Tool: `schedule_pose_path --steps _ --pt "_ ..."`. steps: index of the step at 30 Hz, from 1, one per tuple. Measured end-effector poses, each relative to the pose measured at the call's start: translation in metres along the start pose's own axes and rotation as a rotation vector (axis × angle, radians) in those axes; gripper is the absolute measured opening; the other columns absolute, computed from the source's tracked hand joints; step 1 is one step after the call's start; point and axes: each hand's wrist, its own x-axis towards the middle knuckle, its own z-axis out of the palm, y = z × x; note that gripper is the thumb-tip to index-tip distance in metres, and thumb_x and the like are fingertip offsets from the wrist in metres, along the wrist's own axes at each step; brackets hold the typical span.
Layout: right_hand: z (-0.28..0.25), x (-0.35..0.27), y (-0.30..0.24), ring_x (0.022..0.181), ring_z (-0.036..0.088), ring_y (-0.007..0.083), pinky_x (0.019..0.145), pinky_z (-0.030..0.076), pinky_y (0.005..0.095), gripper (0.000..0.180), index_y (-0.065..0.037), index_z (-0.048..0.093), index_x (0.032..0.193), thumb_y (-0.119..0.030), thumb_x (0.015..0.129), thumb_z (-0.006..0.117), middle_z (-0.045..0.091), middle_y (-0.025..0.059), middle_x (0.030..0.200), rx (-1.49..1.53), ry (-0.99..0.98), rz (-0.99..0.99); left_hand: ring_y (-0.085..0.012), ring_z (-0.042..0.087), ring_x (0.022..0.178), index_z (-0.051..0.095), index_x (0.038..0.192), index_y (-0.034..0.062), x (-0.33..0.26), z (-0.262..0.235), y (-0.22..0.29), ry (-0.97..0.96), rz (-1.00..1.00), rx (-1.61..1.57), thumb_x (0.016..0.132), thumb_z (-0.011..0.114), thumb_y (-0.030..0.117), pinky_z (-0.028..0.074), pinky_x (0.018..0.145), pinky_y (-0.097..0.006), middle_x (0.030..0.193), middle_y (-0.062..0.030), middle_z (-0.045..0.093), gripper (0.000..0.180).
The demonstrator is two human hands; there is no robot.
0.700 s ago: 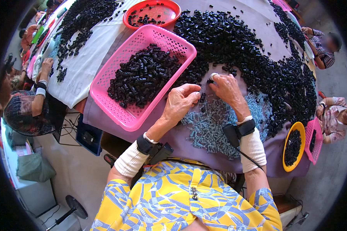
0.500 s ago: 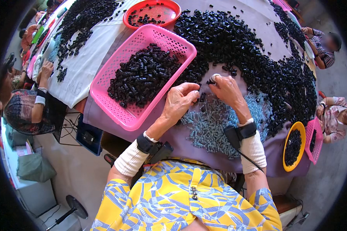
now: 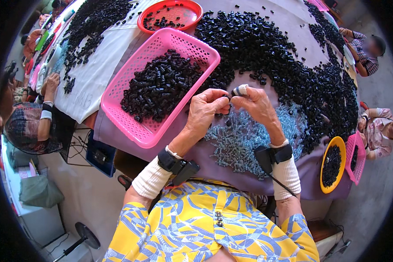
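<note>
Head view, frame centre: your left hand (image 3: 207,109) and right hand (image 3: 255,105) pinch one small black part (image 3: 228,95) together; a loosened pinch risks dropping it among the springs (image 3: 240,139).

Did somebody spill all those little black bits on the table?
They look heaped, not spilled: small black plastic pieces lie in a big pile on the purple tablecloth, with a few strays around the red round tray. Nothing looks broken.

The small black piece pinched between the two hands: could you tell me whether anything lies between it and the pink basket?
Nothing visible does. The left hand and right hand pinch the small black piece just right of the pink basket, whose open top faces them; only bare purple cloth lies between.
</note>
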Motion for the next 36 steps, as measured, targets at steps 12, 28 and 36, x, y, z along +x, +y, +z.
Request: schedule_pose_path --steps 12,28,36 --pt "0.006 -0.015 0.027 0.083 0.056 0.0259 0.072 0.042 0.0394 0.011 -0.007 0.056 0.076 -0.009 0.07 0.065 0.058 0.008 0.079 -0.973 0.01 -0.296 -0.0118 0.064 0.074 0.059 0.105 -0.0001 -0.005 -0.004 -0.006 0.01 0.006 0.013 0.087 0.063 0.013 0.054 0.068 -0.025 0.088 -0.0063 0.065 0.023" --pt "-0.004 -0.019 -0.03 0.074 0.056 0.0336 0.064 0.042 0.0418 0.017 -0.003 0.054 0.074 -0.015 0.075 0.066 0.06 0.0149 0.077 -0.706 -0.042 -0.291 -0.014 0.064 0.075 0.059 0.105 -0.0008 -0.003 0.003 -0.004 -0.147 -0.163 -0.195 0.088 0.061 0.01 0.055 0.068 -0.026 0.09 -0.0076 0.065 0.02" --pt "0.01 -0.025 -0.025 0.07 0.056 0.0334 0.064 0.044 0.0409 0.014 -0.002 0.057 0.08 -0.014 0.08 0.064 0.06 0.0139 0.076 -0.48 0.234 -0.305 -0.0137 0.064 0.074 0.059 0.107 -0.0011 -0.008 0.008 0.006 -0.101 -0.062 -0.17 0.088 0.062 0.01 0.055 0.068 -0.026 0.088 -0.0079 0.065 0.022"
